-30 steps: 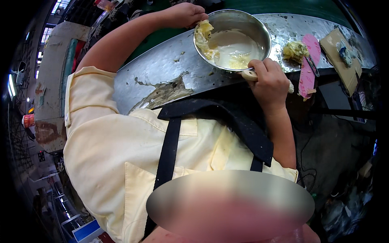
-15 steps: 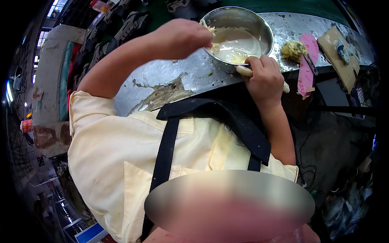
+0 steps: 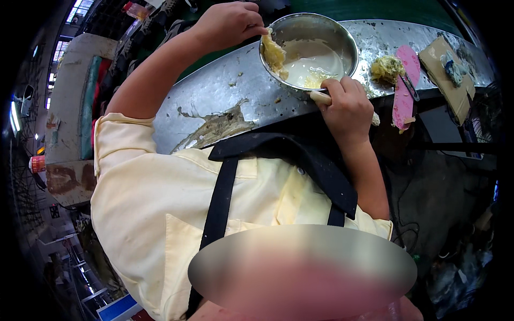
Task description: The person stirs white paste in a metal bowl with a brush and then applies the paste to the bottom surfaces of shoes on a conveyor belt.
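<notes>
A round metal pot (image 3: 350, 40) stands on the worn metal bench, with creamy whitish liquid (image 3: 308, 59) inside. My left hand (image 3: 233, 22) is above the pot's left side, its fingers pinching the upper end of a lumpy yellowish strip (image 3: 274, 55). That strip hangs along the inner left wall, its lower end near the liquid. At the pot's near right rim, my right hand (image 3: 349, 109) is closed, its fingertips on the edge. A short pale rounded piece (image 3: 320, 98) sticks out under its thumb; its kind is not clear.
Right of the pot lie a yellowish clump (image 3: 387, 69), a pink sole-shaped piece (image 3: 402, 104), tweezers (image 3: 411, 88) and a cardboard piece (image 3: 436, 59) with a bluish lump on it. The metal bench (image 3: 187, 107) has a peeled patch. Behind it runs a green surface (image 3: 369, 9).
My left hand has moved up and left from the rim, drawing the yellowish strip out longer. The right hand stays at the rim, and the pot has shifted slightly left.
</notes>
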`<state>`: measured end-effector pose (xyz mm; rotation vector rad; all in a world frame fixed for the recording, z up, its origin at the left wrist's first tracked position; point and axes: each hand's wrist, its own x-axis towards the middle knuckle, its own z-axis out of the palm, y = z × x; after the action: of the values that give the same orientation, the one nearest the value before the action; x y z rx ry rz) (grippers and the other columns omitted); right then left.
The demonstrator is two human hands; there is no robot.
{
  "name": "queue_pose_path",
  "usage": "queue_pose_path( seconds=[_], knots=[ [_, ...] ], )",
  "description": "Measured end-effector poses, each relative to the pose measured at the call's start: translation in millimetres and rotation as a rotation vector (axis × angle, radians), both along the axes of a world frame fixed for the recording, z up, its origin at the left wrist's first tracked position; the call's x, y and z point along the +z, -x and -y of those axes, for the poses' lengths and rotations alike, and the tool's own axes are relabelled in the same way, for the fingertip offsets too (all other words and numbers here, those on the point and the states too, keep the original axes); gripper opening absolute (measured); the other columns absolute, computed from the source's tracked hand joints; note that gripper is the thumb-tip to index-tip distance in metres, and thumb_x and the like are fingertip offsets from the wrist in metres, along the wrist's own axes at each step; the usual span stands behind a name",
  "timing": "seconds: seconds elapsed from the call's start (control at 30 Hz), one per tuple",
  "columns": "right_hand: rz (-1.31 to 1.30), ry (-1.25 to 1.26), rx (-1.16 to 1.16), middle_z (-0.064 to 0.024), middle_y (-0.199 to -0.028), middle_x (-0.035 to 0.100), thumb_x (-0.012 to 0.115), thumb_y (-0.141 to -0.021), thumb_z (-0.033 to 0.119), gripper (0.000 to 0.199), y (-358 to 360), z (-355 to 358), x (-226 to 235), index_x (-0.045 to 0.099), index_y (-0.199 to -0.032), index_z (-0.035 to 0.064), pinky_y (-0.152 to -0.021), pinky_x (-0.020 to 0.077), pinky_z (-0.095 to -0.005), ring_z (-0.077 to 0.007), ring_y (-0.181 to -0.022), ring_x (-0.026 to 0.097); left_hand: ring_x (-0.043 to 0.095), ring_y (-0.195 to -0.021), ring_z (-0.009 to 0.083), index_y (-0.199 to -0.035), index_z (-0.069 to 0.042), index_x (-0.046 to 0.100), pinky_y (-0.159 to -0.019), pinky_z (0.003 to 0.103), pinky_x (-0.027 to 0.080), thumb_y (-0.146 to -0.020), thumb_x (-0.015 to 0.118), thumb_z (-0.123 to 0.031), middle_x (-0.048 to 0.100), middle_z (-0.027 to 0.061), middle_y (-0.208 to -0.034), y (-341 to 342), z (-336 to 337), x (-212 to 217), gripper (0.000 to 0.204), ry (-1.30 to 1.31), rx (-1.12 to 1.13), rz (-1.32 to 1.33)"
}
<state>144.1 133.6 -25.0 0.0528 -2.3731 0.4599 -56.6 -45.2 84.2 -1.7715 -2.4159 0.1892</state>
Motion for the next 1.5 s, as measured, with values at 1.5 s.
queue_pose_path(
  seconds=[1.5],
  knots=[
    [0.058,0.113,-0.006,-0.0032,-0.069,0.049,0.075,-0.063,0.023,0.023,3.3,-2.6,-6.0,0.06,-0.077,0.0131,-0.057,0.0441,-0.034,-0.0231,-0.067,0.053,0.051,-0.087,0.0239,-0.079,-0.015,0.07,-0.078,0.038,0.041,-0.072,0.07,-0.025,0.055,0.0043,-0.084,13.9,-14.2,-19.2,0.012,-0.078,-0.263,0.145]
  ],
)
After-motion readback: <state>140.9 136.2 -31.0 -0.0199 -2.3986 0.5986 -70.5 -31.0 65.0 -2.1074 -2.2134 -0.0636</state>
